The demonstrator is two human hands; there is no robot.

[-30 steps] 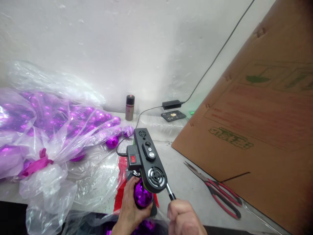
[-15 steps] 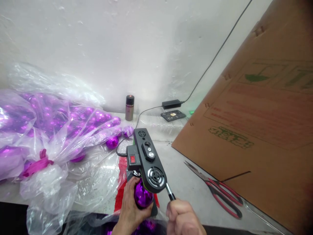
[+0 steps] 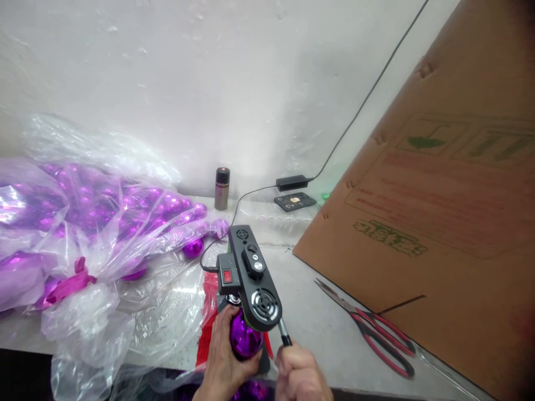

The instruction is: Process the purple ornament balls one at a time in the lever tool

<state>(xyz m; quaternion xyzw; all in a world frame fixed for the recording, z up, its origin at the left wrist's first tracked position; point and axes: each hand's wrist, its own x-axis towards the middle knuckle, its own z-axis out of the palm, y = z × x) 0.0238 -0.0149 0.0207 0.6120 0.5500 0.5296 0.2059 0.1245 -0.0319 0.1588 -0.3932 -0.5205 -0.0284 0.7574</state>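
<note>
My left hand (image 3: 223, 362) is wrapped around a shiny purple ball (image 3: 243, 338), holding it under the head of a black machine (image 3: 251, 275) with a red switch. My right hand (image 3: 298, 376) is closed round the machine's black lever handle (image 3: 284, 337) at its right side. Both hands sit at the table's near edge. The machine stands on a red sheet (image 3: 208, 323), with a black cable running back from it.
A clear plastic bag (image 3: 83, 223) full of purple balls lies at the left, tied with a pink strip. Red-handled scissors (image 3: 368, 328) lie to the right. A large cardboard sheet (image 3: 438, 200) leans at the right. A small canister (image 3: 221, 188), a power adapter (image 3: 292, 182) and a dark pad (image 3: 298, 201) sit near the wall.
My right hand has slid slightly left and lower on the lever handle. The view has tilted a little; the ball stays under the machine head.
</note>
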